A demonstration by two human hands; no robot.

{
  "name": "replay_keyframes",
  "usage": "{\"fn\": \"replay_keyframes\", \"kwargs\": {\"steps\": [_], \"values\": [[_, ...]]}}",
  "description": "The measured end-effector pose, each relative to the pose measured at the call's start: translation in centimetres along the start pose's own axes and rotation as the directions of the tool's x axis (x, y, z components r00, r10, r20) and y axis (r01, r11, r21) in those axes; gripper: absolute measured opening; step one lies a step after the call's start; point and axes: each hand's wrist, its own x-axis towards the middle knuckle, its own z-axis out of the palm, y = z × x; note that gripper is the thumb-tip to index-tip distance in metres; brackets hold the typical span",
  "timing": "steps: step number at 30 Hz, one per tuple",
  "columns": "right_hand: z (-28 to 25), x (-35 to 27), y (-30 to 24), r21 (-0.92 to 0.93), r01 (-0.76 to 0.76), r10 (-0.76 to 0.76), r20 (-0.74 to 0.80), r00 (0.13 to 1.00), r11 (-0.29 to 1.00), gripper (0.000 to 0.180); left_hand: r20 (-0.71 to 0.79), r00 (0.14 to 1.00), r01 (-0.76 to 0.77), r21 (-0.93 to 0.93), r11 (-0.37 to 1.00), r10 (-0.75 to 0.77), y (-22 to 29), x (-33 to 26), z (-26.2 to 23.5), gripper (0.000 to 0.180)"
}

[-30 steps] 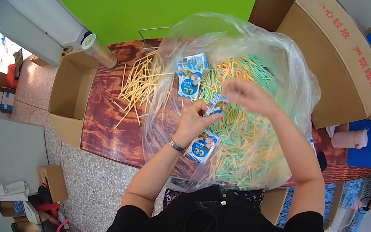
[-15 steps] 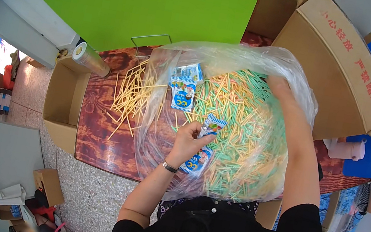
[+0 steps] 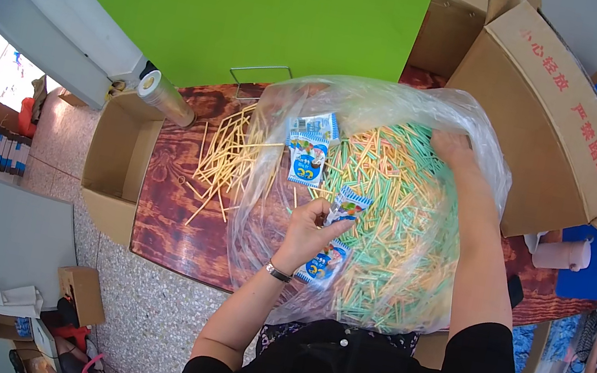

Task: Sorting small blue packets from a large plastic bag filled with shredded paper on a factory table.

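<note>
Sorting packets out of a big bag of sticks

Compared with a second ago, the right hand [image 3: 453, 146] has moved to the upper right rim of the clear plastic bag [image 3: 400, 108], pinching the film closed-fingered and spreading it wide. The left hand [image 3: 312, 225], mid-frame, is clamped on a small blue-and-white packet [image 3: 349, 205] lifted just above the green and yellow sticks [image 3: 395, 227]. More packets [image 3: 309, 158] lie upper left inside the bag, on the wooden surface [image 3: 165, 219].

1. A green wall panel [image 3: 242, 9] fills the far side.
2. The dark wooden worktop [image 3: 173, 220] stands on a speckled stone floor [image 3: 148, 312].
3. Cardboard boxes [image 3: 556, 128] stack at right.
4. Daylight enters a window [image 3: 3, 74] at left.
</note>
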Motion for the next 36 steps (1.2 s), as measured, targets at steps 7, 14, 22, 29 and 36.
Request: {"fn": "replay_keyframes", "kwargs": {"steps": [7, 14, 22, 29, 36], "values": [[-7.5, -6.4, -4.7, 0.574, -0.27, 0.258, 0.105, 0.96, 0.773, 0.035, -0.116, 0.993, -0.024, -0.208, 0.978, 0.0, 0.4, -1.6, -1.0, 0.025], [-1.9, -9.8, -3.4, 0.948, -0.264, -0.186, 0.231, 0.955, -0.18, 0.024, -0.088, 0.996, -0.019, -0.346, 0.938, -0.013, 2.5, -2.0, -2.2, 0.013], [-2.8, -11.3, -7.9, 0.882, -0.305, -0.222, 0.237, 0.946, -0.358, 0.014, -0.105, 0.994, -0.072, -0.367, 0.927, 0.036, 1.7, -3.0, -3.7, 0.012], [-2.8, -6.1, -4.6, 0.914, -0.183, 0.162, 0.255, 0.953, -0.362, 0.015, -0.12, 0.993, -0.069, -0.42, 0.905, 0.02, 1.9, -3.4, -3.6, 0.012], [-3.2, -12.9, -12.8, 0.466, -0.302, -0.123, 0.377, 0.918, -0.831, 0.018, 0.278, 0.96, 0.103, -0.287, 0.952, -0.02, 2.0, -2.3, 0.5, 0.027]]}}
